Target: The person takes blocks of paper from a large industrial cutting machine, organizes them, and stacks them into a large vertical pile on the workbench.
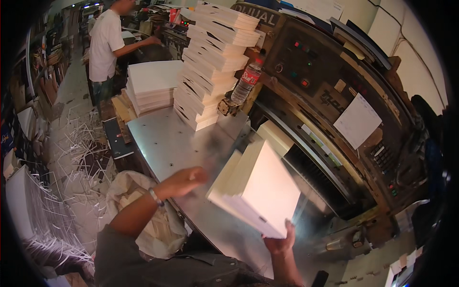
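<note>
A thick double block of white paper (pixel 272 191), cut like unbound book pages, is tilted above the metal table (pixel 165 143). My right hand (pixel 279 241) grips its lower corner, with the thumb on the near face. The block splits into two parts that fan apart at the top left. To its left, my left hand (pixel 189 181) is raised, apart from the paper; its fingers are a little blurred, loosely bent, and hold nothing. A silvery band (pixel 156 197) circles that wrist. Behind the block, another pale paper block (pixel 275 136) lies by the cutting machine's slot.
A tall leaning stack of paper blocks (pixel 215 62) and a lower pile (pixel 153 86) stand at the back. A plastic bottle (pixel 246 83) leans near the machine panel (pixel 306 62). A sack (pixel 138 191) and paper strips (pixel 91 158) lie left. Another person (pixel 105 45) works far left.
</note>
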The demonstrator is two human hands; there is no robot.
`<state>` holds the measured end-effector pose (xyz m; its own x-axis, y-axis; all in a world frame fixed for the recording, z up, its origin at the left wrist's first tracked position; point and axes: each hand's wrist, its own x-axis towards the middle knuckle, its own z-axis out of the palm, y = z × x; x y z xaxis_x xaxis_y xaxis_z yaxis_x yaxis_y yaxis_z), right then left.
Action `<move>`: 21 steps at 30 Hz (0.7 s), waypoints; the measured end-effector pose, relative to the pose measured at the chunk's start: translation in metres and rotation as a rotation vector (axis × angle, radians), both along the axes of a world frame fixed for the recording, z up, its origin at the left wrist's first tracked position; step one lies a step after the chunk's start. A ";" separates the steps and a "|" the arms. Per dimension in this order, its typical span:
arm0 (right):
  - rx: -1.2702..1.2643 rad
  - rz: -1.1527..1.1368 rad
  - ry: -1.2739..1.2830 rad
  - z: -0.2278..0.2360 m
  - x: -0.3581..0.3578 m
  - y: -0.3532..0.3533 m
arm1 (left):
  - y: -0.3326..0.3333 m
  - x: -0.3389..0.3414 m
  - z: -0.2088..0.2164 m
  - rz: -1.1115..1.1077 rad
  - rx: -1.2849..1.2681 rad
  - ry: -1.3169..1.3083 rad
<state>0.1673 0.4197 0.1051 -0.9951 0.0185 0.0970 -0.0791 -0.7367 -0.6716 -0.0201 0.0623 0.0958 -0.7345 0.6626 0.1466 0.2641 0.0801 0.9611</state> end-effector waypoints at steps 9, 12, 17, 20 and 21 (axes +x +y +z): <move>0.013 0.079 0.394 0.197 -0.157 -0.069 | -0.035 -0.039 -0.082 0.703 -0.760 0.520; -0.014 0.030 0.459 0.276 -0.220 -0.099 | -0.036 -0.047 -0.086 0.717 -0.717 0.545; 0.146 -0.191 0.431 0.375 -0.340 -0.131 | -0.033 -0.052 -0.075 0.727 -0.639 0.576; 0.215 -0.236 0.420 0.405 -0.404 -0.164 | -0.040 -0.045 -0.073 0.738 -0.610 0.540; 0.222 -0.230 0.432 0.411 -0.419 -0.171 | -0.040 -0.044 -0.075 0.751 -0.604 0.549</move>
